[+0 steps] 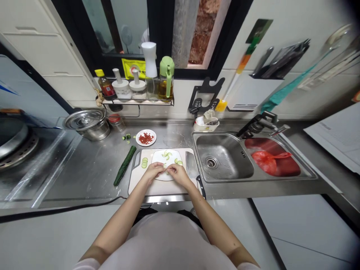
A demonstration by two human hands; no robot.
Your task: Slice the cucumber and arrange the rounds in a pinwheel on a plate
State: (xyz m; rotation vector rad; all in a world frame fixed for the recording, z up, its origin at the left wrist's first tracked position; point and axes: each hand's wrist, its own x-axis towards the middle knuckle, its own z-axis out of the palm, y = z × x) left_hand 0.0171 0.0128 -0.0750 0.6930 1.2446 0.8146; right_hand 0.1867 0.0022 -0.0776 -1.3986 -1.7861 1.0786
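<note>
My left hand (154, 171) and my right hand (177, 174) meet over a white plate (155, 157), their fingertips pinched close together. Between them shows a small pale green cucumber slice (165, 165), partly covered by the fingers. Several curved cucumber slices (167, 154) lie fanned out at the plate's far side, and a few more slices (178, 161) rest at its right edge. The plate stands on a cutting board (137, 182). Left of the plate, overlapping cucumber rounds (144, 162) lie on the board. A knife (192, 165) with a black handle lies along the board's right side.
A whole cucumber (125, 165) lies left of the board. Behind it are cucumber scraps (128, 137) and a small plate of chopped red pieces (146, 138). A lidded steel pot (94, 125) stands back left. The double sink (225, 155) is at right, with a red bag (266, 162).
</note>
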